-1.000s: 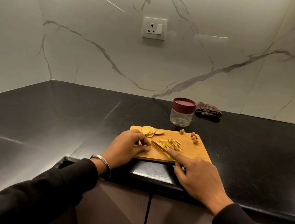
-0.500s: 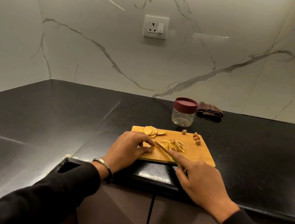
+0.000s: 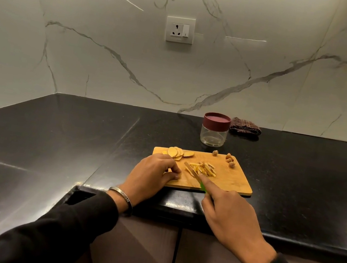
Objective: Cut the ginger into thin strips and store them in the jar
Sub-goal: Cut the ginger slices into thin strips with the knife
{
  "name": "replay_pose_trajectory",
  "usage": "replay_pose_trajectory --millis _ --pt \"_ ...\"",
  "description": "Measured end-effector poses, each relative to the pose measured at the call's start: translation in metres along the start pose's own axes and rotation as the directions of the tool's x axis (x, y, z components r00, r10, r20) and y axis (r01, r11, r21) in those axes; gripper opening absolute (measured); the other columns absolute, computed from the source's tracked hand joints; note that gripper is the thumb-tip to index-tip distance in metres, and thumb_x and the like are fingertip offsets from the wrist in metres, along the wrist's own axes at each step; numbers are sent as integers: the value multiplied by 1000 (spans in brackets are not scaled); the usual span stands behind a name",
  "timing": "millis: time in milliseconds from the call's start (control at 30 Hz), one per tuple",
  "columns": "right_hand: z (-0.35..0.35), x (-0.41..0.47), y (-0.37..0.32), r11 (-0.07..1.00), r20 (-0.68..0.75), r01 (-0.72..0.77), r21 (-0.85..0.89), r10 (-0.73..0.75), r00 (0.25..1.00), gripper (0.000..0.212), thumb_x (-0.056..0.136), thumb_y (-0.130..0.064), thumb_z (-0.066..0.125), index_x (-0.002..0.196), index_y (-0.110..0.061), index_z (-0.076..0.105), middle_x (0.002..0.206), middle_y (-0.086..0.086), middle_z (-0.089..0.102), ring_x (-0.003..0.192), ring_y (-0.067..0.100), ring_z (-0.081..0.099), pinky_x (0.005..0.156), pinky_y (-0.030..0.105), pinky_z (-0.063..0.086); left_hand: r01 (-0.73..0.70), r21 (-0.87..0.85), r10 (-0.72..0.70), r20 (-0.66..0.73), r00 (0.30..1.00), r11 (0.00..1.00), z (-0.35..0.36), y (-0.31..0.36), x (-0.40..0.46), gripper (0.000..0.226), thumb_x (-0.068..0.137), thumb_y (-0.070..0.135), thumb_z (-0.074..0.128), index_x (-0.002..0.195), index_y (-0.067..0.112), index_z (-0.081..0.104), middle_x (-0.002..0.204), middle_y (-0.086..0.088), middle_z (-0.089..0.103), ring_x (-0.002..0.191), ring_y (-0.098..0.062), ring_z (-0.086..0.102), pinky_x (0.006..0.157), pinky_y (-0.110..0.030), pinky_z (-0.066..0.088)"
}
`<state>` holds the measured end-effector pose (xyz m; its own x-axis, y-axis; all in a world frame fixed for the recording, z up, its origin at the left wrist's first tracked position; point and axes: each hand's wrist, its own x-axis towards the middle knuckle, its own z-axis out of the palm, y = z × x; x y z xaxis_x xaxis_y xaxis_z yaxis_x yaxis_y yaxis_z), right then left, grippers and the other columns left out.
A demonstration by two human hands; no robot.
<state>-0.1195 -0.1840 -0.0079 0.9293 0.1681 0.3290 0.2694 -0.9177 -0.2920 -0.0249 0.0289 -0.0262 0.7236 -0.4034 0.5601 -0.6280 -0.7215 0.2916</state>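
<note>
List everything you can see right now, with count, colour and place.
cutting board: one, wooden, on the counter's front edge
ginger slices: a small stack, yellow, board's far left
ginger strips: a pile, yellow, board's middle
ginger trimmings: a few, brown, board's far right
knife: one, green handle, blade at the strips
jar: one, clear, maroon lid on, behind the board
cloth: one, dark checked, right of the jar
socket: one, white, wall
counter: black
left hand: fingers curled, on the board
right hand: holds the knife

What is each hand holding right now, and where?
Right hand grips the green-handled knife by its handle, forefinger along the blade's back. Left hand has curled fingertips on the wooden cutting board; any ginger beneath is hidden.
</note>
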Motion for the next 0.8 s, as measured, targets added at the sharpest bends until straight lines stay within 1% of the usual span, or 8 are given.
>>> replay_pose_trajectory --millis 67,100,200,267,400,533,700,800 --pt "1 -2 -4 1000 15 -7 0 7 1000 53 105 -40 34 156 -43 21 69 -10 51 58 8 47 47 22 26 -45 22 45 -6 999 999 1 1 0 8 91 29 70 97 24 73 106 8 70 99 -8 60 85 -26 51" --pt "0 -3 -6 1000 27 -6 -6 6 1000 54 105 -40 33 156 -43 20 69 -10 49 59 8 47 47 22 26 -59 25 59 -8 998 998 1 2 0 8 91 28 70 96 23 73 105 7 71 99 -9 61 86 -27 51" --pt "1 -5 -9 1000 51 -6 -14 7 999 55 105 -40 32 157 -41 16 71 -9 47 61 8 45 49 22 25 -70 48 70 -12 997 996 4 2 1 10 92 30 70 96 21 72 98 5 70 92 -12 60 81 -31 52" --pt "2 -5 -12 1000 57 -9 -2 9 998 55 105 -39 32 157 -40 16 74 -8 50 64 9 47 50 22 27 -79 65 81 -24 996 995 5 2 1 12 91 31 70 94 20 70 97 3 69 89 -14 59 79 -32 52" --pt "2 -6 -14 1000 95 -3 15 2 995 55 105 -38 32 158 -38 16 74 -8 53 67 9 49 52 24 30 -107 77 109 -25 994 991 4 4 1 12 91 29 70 92 17 72 100 1 69 93 -16 61 80 -32 54" --pt "-1 -5 -17 998 104 -8 57 2 995 55 106 -35 32 158 -36 15 70 -7 52 61 10 50 49 24 29 -142 88 143 -14 990 986 3 1 2 12 91 27 69 94 18 75 98 2 72 91 -16 65 78 -36 57" --pt "1 -4 -21 995 121 2 95 -14 993 56 106 -35 33 159 -36 13 72 -6 55 62 11 52 51 23 30 -155 100 156 -4 988 983 1 3 1 26 93 37 55 97 22 75 100 5 73 92 -13 65 77 -34 58" --pt "1 -2 -22 994 132 1 108 -15 991 57 106 -34 33 159 -36 12 73 -6 56 63 10 52 52 22 31 -142 79 141 14 990 987 1 1 1 24 93 37 56 96 22 75 100 6 72 92 -12 66 77 -35 58"
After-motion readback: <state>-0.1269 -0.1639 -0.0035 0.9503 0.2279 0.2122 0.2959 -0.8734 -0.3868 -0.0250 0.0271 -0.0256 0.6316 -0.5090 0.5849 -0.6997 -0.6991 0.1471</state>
